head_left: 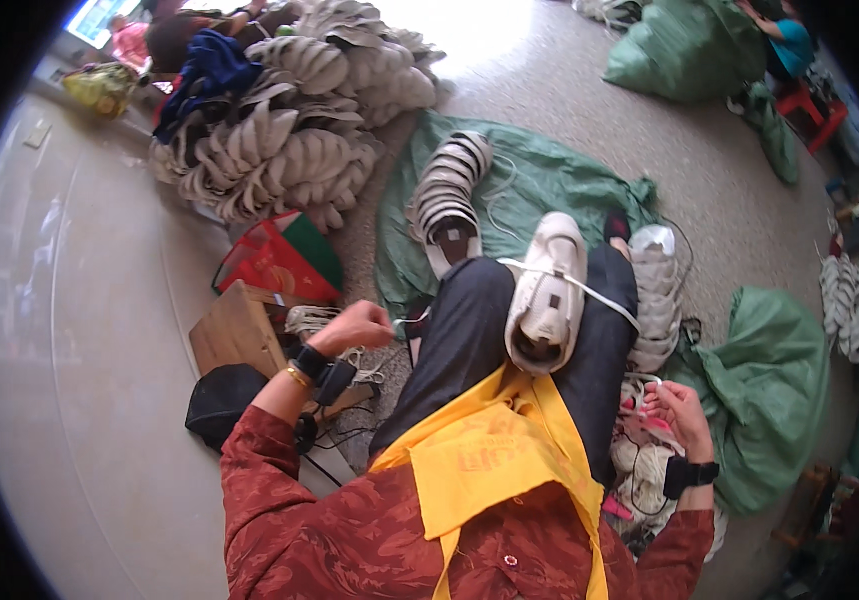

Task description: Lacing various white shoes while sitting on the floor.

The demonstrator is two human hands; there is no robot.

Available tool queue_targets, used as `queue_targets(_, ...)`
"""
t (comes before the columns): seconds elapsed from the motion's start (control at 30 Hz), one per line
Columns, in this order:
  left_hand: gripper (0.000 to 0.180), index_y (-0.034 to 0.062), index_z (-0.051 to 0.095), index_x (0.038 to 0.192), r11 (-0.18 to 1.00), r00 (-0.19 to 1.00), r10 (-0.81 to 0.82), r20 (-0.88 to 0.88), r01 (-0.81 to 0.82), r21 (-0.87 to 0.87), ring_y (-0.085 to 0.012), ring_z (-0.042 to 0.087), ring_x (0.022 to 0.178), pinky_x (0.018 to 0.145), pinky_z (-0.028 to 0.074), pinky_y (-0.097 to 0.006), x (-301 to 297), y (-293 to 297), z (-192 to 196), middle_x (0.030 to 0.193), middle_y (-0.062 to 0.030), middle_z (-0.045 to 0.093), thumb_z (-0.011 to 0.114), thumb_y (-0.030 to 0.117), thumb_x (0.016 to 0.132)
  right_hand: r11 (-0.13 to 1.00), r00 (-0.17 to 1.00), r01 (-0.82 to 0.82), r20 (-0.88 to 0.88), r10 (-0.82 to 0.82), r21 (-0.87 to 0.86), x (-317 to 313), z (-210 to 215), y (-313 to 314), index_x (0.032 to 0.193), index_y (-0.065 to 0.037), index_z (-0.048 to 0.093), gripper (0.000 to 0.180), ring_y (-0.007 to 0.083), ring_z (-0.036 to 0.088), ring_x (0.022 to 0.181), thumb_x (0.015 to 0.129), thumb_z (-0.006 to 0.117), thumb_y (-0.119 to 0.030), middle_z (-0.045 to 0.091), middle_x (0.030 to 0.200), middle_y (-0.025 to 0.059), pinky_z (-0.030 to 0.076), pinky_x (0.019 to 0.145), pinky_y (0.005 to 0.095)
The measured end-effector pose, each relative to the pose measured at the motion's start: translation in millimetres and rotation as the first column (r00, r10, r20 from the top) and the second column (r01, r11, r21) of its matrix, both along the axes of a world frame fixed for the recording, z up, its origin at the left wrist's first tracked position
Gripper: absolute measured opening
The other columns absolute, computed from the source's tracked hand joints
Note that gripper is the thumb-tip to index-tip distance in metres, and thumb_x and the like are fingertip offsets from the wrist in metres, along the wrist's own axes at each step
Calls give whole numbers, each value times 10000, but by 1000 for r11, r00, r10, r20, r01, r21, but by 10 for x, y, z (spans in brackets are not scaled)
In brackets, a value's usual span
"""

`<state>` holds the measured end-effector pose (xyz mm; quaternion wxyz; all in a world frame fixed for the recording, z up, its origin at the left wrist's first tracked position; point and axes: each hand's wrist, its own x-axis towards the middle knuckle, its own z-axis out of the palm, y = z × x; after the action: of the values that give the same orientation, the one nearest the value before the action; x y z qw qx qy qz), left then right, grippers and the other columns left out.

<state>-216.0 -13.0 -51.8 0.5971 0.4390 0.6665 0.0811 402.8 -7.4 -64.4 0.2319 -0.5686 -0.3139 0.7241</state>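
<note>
1. A white shoe (547,295) lies on the person's lap, resting across the black trousers (469,340), its opening turned toward the body and its toe pointing away.
2. A white lace (589,290) runs across the shoe and stretches down toward the right side, in the direction of the right hand.
3. The left hand (354,326) is out to the left of the shoe, near the left knee and clear of the shoe itself. Its fingers are curled shut in a pinch on something thin and pale; it may be the other end of the lace, but I cannot tell.
4. The right hand (677,410) sits low on the right, beside the right thigh and below the shoe. Its fingers are bent inward over a heap of white laces (639,460); whether it grips one cannot be told.
5. The shoe lies between the two hands, touching neither.
6. A yellow apron (489,460) hangs below the shoe.
7. A row of white shoe uppers (444,190) lies on a green sack (539,170) ahead of the knees.
8. A large pile of grey insoles (289,130) sits farther left.
</note>
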Motion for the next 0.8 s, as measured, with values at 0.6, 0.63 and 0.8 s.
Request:
queue_targets(0.6,89,72,636,921,931,700,130,702,-330,157,-92,661,888,788,501,-223,1147,438,212,1034,-86,741,705,115,957,344,716,-630,693,-91,696,-1815,500,646,928,54,687,88,416,615,833,887,616,21,595,868,209,479,718,482)
queue_targets(0.63,90,65,628,914,921,693,109,712,-339,189,-92,665,907,803,507,-234,1228,456,192,1030,-86,741,699,99,958,342,693,-653,715,-87,675,-1831,498,651,932,55,683,90,418,616,837,887,610,24,594,872,212,482,722,484)
queue_targets(0.8,106,15,592,893,836,818,66,571,-358,416,-98,676,938,809,530,-259,1571,572,76,1020,-86,739,648,54,974,326,615,-729,785,-73,602,-1867,439,681,946,57,660,99,433,621,854,880,588,40,588,886,229,494,729,494)
